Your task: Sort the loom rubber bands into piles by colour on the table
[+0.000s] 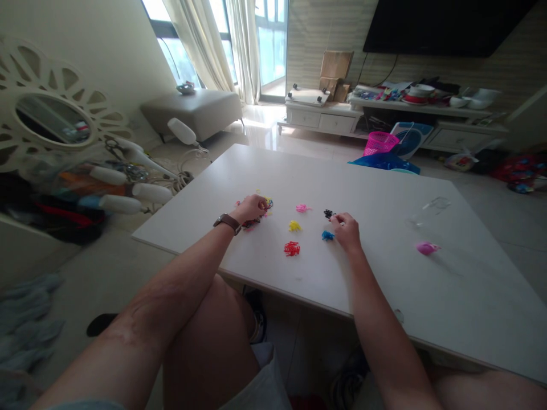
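Observation:
On the white table (273,171), my left hand (252,208) reaches into a mixed pile of small coloured pieces (268,203), its fingers curled down; what they hold, if anything, is too small to tell. My right hand (345,228) is closed in a pinch beside a small black pile (329,213), just above a blue pile (327,235). Whatever lies between its fingertips cannot be made out. Between the hands sit a pink pile (302,208), a yellow pile (294,226) and a red pile (292,249).
A clear container (429,212) and a pink-purple object (427,247) are on the table's right part. Beyond the far edge stands a pink basket (379,142) near blue plastic (387,162). White lamp-like arms (152,193) stand by the left edge.

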`<state>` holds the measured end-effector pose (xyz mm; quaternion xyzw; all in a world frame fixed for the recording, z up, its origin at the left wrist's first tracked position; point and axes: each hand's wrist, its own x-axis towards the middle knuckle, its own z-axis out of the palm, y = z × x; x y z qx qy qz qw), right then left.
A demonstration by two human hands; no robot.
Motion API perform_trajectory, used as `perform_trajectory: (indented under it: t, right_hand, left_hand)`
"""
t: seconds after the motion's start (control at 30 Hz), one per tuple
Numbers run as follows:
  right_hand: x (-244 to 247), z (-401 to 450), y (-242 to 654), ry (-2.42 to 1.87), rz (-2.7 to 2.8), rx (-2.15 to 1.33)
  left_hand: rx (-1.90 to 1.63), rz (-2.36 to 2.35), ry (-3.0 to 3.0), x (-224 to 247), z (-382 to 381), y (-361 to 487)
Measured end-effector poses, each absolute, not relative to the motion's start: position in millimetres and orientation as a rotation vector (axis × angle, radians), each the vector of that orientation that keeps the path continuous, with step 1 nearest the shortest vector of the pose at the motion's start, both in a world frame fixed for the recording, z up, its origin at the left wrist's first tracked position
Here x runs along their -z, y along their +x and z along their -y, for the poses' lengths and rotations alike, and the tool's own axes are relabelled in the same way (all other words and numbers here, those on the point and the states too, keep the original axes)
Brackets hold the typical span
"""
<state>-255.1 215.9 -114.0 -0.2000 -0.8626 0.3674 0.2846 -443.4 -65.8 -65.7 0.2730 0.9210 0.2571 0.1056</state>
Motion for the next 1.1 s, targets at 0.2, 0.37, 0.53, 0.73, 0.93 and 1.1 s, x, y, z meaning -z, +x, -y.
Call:
perform_trajectory:
  t: [0.2,0.37,0.53,0.73,0.93,1.1]
  right_hand:
    - [116.2,-215.7,-255.8,-0.535,2.301,-0.995]
    - [115.4,-213.5,-255.4,-0.536,2.299,-1.006]
    - [112.5,-210.7,-254.9,-0.538,2.308,-1.022]
    - [111.1,-209.7,-254.9,-0.54,2.305,-1.031]
    - [109.3,-208.6,-254.6,-0.544,2.297,-1.039]
    - [111.0,-209.6,-255.2,-0.526,2.285,-1.034]
  left_hand:
    - [-0.665,-2.706,0.857,77.7,50.2,-444.4]
    - [-0.513,-2.763,0.848,84.2,49.1,-445.0]
    - [-0.423,-2.8,0.829,82.5,47.7,-441.4]
    - [-0.36,-2.812,0.894,80.1,44.2,-438.0]
    - [-0.424,-2.799,0.792,78.1,46.1,-443.4]
    - [-0.531,-2.803,0.77,72.1,47.6,-445.3]
